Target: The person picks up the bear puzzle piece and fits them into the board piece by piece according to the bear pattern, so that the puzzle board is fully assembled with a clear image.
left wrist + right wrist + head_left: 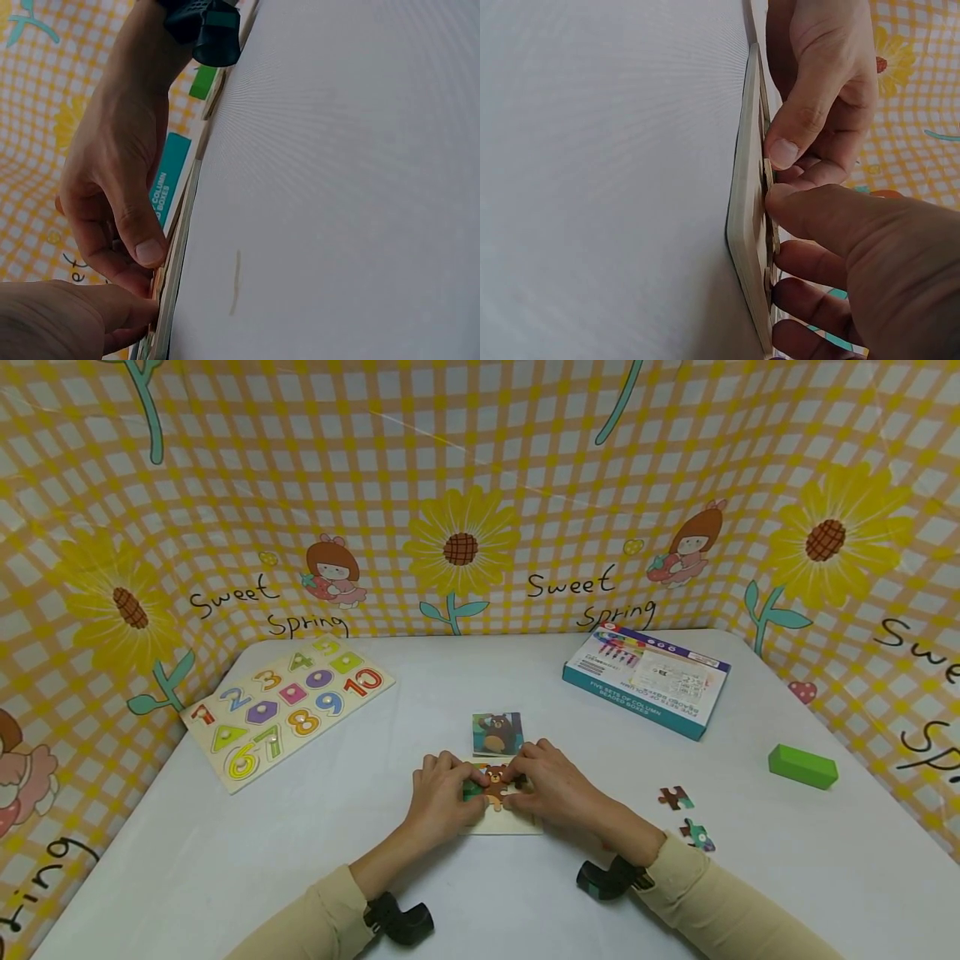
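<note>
A small wooden puzzle board point(501, 827) lies in front of me, partly covered by both hands. On it are jigsaw pieces with a brown bear point(495, 781). My left hand point(447, 795) grips the bear piece from the left, thumb and fingertips at its edge. From the other side my right hand point(557, 787) holds it too, with thumb and index finger curled in. In the right wrist view, the puzzle piece point(769, 176) stands slightly raised off the board between the two thumbs. Just beyond the board is a square bear picture point(497, 734).
Two loose jigsaw pieces, a brown one point(676, 797) and a teal one point(698, 835), lie right of my right forearm. Farther right sits a green block point(802, 766). A teal-edged box point(647, 681) stands back right; a number puzzle board point(288, 708) is at back left.
</note>
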